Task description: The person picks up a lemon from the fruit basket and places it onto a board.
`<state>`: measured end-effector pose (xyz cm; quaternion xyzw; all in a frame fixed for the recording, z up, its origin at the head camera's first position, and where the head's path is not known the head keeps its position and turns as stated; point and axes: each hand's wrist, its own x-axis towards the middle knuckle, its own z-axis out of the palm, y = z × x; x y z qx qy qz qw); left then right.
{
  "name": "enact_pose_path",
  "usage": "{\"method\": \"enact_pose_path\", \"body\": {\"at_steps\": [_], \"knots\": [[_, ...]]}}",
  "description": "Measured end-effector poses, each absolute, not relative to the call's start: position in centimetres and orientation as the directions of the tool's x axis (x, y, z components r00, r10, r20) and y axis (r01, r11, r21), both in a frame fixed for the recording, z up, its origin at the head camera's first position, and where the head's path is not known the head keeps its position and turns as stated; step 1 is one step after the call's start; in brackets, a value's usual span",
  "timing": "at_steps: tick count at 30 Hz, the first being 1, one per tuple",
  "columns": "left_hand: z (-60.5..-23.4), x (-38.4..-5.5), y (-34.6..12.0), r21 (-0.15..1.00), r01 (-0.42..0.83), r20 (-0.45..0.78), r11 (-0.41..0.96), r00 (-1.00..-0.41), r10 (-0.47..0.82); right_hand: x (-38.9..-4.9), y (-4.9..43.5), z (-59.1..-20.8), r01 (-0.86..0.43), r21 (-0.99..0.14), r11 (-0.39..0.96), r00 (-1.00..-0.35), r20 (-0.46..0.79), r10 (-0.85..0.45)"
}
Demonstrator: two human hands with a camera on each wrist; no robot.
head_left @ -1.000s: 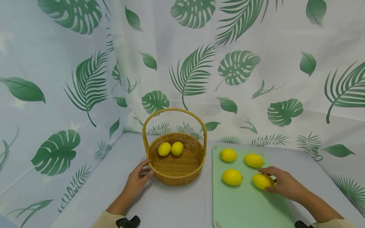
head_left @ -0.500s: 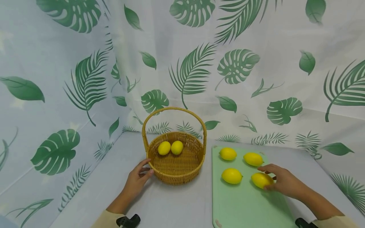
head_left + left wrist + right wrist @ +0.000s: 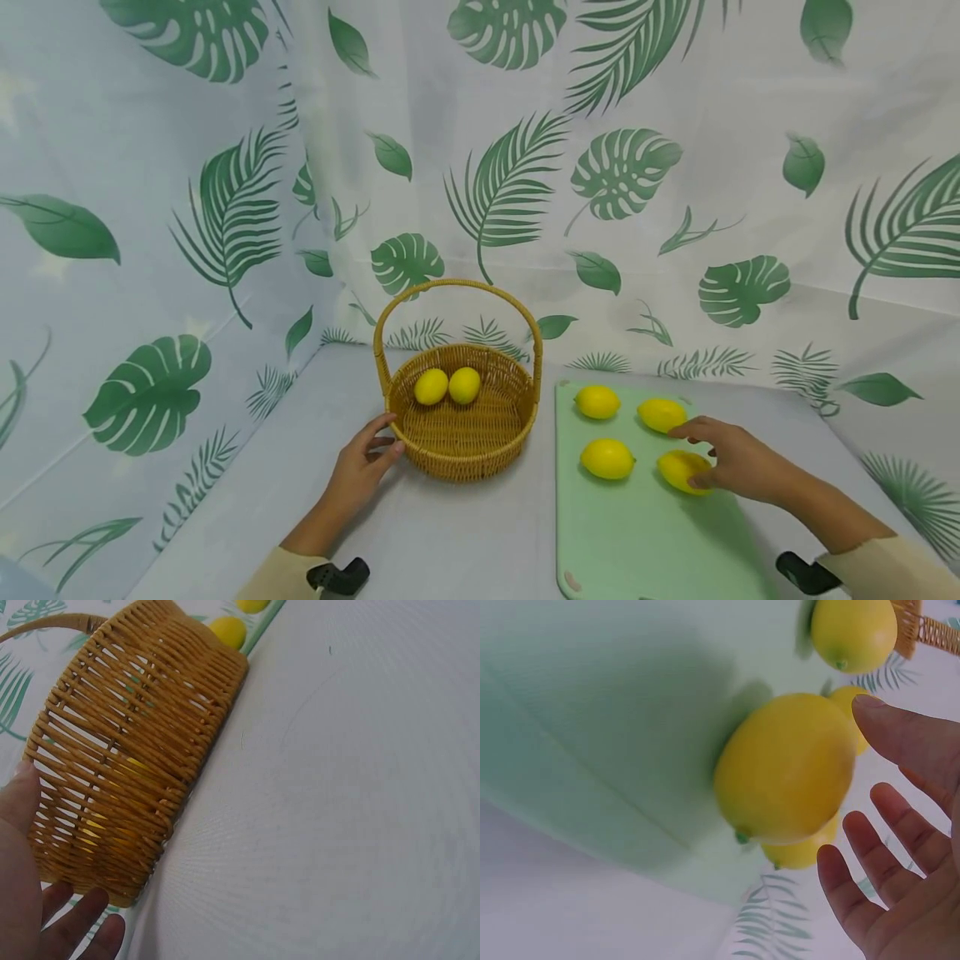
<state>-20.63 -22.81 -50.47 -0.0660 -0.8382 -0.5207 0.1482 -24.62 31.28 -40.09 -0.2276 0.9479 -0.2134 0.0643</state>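
Note:
My left hand [image 3: 362, 464] rests against the left side of a round wicker basket [image 3: 465, 468], fingers relaxed at the rim and outer wall. In the left wrist view its thumb [image 3: 24, 791] lies on the wicker, and the other fingers spread near the basket's end. Inside the basket sit two lemons [image 3: 431, 387]. My right hand [image 3: 742, 461] hovers at the near right lemon [image 3: 678, 472] on a green cutting board [image 3: 622, 537]. In the right wrist view that lemon [image 3: 784, 769] stands apart from the spread fingers and thumb, and nothing is in the palm.
Three more lemons lie on the board: one at back left [image 3: 597, 402], one at back right [image 3: 660, 414], one at front left [image 3: 607, 459]. The basket's tall handle [image 3: 457, 283] arches over it. A leaf-patterned curtain [image 3: 510, 167] stands close behind the table.
My right hand has lifted slightly and its fingers have spread around the near right lemon, which stays in place on the board. My left hand keeps its place at the basket.

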Motion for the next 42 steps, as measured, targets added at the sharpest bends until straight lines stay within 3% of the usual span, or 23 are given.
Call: {"method": "enact_pose_path", "body": {"at_steps": [9,27,37,42], "knots": [[-50.5,-20.7,-22.8,0.857,0.259,0.311,0.445,-0.949,-0.046,-25.0,29.3,-38.9,-0.404,-0.382,0.831,-0.882,-0.078,-0.465],[-50.7,-20.6,-22.7,0.858,0.25,0.304,0.449,-0.951,-0.053,-25.9,25.0,-39.1,-0.603,-0.411,0.684,-0.765,0.057,-0.641],[-50.7,-20.3,-22.5,0.855,0.257,0.306,0.45,-0.951,-0.038,-25.9,22.0,-38.3,-0.594,-0.422,0.684,-0.765,0.036,-0.643],[-50.5,-20.6,-22.7,0.851,0.265,0.316,0.453,-0.948,-0.041,-26.3,20.6,-38.1,-0.622,-0.435,0.651,-0.748,0.085,-0.658]]}}
